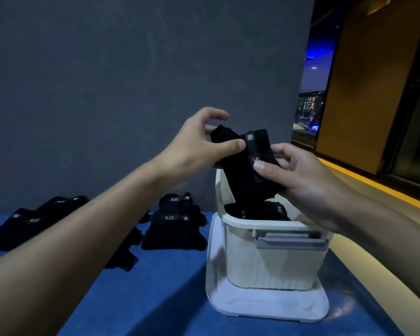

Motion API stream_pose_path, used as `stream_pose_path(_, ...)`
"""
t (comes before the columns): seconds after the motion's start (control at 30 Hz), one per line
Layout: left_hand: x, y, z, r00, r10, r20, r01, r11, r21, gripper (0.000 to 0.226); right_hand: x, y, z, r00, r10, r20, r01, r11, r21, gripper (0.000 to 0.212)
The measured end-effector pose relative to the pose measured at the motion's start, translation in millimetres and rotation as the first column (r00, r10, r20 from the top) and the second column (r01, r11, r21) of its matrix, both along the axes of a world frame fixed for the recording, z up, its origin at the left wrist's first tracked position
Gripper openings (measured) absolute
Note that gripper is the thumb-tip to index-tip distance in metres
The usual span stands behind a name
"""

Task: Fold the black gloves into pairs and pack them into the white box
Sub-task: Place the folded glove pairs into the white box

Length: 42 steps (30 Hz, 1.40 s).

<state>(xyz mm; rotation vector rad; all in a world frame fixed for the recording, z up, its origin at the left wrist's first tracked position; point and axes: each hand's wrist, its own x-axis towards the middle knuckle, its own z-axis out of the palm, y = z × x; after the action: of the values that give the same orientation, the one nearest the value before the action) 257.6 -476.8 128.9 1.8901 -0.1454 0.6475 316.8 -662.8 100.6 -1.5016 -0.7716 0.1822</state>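
White box (274, 258), lower centre, already held gloves. Directly above its opening, left hand (194, 144) pinched and right hand (298, 175) gripped the folded pair (243, 175). Risk judged: the fold springing open on release. Unpacked gloves (172, 226) lay centre-left.

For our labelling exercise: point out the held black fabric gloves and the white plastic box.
Held black fabric gloves (239, 174): head view, bundle's middle.
White plastic box (272, 267): head view, ribbed front wall.

We see matt black knitted cloth in the folded gloves (246, 163), smooth off-white plastic with a ribbed wall in the box (272, 260), its grey latch (292, 241) plastic, and blue felt-like tabletop (155, 287).
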Motion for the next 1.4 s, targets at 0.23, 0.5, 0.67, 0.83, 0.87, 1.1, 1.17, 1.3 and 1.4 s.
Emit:
stream_pose_path(0.23, 22.8, -12.8, -9.1, 0.992, -0.12, -0.039, 0.11, 0.974, -0.198, 0.054, 15.4, -11.2, 3.0, 0.998, -0.019, -0.052, 0.015, 0.998, -0.067, 0.061)
stream_pose_path(0.5, 37.6, -4.1, -17.5, 0.997, -0.032, -0.071, 0.028, 0.998, -0.049, 0.053, 37.1, -10.2, 10.8, 0.999, -0.026, 0.024, 0.03, 0.981, -0.192, 0.04)
stream_pose_path(0.67, 37.5, 26.6, -46.3, 0.991, 0.106, -0.077, -0.076, 0.944, 0.32, 0.026, 61.1, -1.5, -1.1, 0.995, -0.09, 0.051, 0.103, 0.927, -0.361, 0.032)
stream_pose_path(0.83, 38.6, 44.4, -74.5, 0.976, 0.103, -0.192, -0.02, 0.921, 0.389, 0.03, 82.5, 16.2, -18.5, 0.997, -0.077, 0.007, 0.069, 0.855, -0.515, 0.022)
stream_pose_path(0.87, 38.3, 46.5, -77.5, 0.977, 0.089, -0.194, -0.008, 0.923, 0.384, 0.03, 85.3, 19.2, -22.1, 0.998, -0.067, -0.005, 0.054, 0.843, -0.536, 0.022)
stream_pose_path(1.1, 30.9, 52.9, -85.2, 0.978, 0.053, -0.2, 0.031, 0.918, 0.395, 0.042, 96.1, 28.8, -31.7, 0.99, 0.018, -0.143, -0.105, 0.771, -0.629, 0.027)
stream_pose_path(1.17, 31.0, 54.5, -86.6, 0.979, 0.05, -0.197, 0.034, 0.915, 0.403, 0.044, 97.5, 32.2, -32.6, 0.982, 0.042, -0.185, -0.154, 0.745, -0.649, 0.027)
stream_pose_path(1.3, 32.5, 56.4, -87.9, 0.982, 0.043, -0.183, 0.036, 0.913, 0.407, 0.047, 95.7, 38.4, -41.9, 0.977, 0.068, -0.202, -0.193, 0.687, -0.7, 0.028)
stream_pose_path(1.4, 33.7, 56.8, -89.0, 0.986, 0.026, -0.163, 0.044, 0.912, 0.408, 0.066, 95.6, 39.7, -49.1, 0.983, 0.084, -0.165, -0.18, 0.652, -0.736, 0.029)
